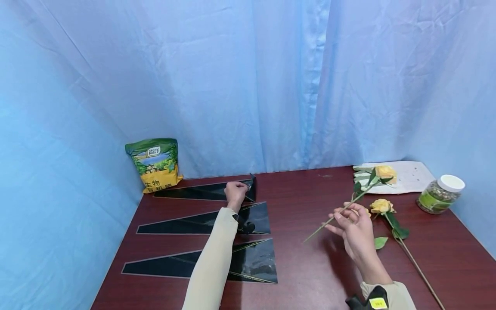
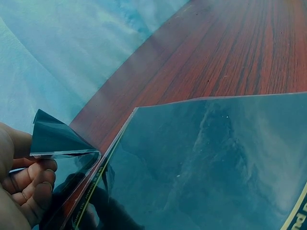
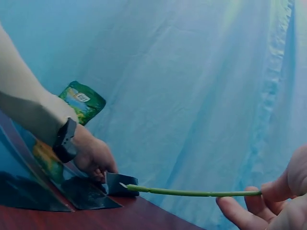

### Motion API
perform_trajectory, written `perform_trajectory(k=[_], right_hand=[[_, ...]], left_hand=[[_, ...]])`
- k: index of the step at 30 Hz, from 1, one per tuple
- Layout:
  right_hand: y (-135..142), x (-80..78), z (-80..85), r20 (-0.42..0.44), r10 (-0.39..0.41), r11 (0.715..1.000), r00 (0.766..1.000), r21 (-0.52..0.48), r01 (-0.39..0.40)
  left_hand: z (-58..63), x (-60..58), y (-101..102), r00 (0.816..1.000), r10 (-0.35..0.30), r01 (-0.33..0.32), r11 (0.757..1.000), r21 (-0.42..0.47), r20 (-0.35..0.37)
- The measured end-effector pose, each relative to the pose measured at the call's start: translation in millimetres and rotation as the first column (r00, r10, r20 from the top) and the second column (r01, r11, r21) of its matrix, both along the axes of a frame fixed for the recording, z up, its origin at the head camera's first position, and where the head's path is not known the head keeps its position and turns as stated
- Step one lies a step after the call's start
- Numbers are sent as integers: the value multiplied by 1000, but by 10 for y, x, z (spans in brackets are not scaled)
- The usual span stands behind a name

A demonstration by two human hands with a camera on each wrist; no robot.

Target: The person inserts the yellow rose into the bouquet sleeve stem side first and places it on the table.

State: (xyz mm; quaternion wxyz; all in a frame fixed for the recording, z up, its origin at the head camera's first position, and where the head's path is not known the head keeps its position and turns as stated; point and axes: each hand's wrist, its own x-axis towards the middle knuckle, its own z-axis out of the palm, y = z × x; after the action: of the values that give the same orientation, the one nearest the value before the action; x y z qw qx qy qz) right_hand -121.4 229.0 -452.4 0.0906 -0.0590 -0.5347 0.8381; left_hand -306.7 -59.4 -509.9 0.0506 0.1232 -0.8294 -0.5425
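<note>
My left hand pinches the wide end of the farthest black flower sleeve, a tapered plastic wrapper. Its top layer is lifted and folded up in the left wrist view, where the fingers hold the raised flap. In my right hand is a yellow rose, gripped by its green stem. The bloom points up to the right and the cut end points down to the left, toward the sleeves. Two more black sleeves, the middle one and the nearest one, lie flat below the left arm.
Another yellow rose lies on the table right of my right hand, its stem running toward the front edge. Behind are white gloves and a lidded jar. A green and yellow bag stands at the back left. Blue curtains enclose the table.
</note>
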Motion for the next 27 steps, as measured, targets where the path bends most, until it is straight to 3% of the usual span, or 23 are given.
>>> perform_trajectory(k=[13, 19, 27], right_hand=[[23, -318, 107, 84, -148, 978, 985, -135, 158], [17, -470, 104, 113, -183, 965, 977, -167, 200], [-29, -684, 77, 88, -202, 952, 975, -217, 216]], left_hand=[[-33, -27, -13, 1000, -24, 24, 1000, 13, -14], [-21, -28, -17, 1000, -22, 22, 1000, 5, -15], [-39, -21, -28, 1000, -25, 25, 1000, 8, -19]])
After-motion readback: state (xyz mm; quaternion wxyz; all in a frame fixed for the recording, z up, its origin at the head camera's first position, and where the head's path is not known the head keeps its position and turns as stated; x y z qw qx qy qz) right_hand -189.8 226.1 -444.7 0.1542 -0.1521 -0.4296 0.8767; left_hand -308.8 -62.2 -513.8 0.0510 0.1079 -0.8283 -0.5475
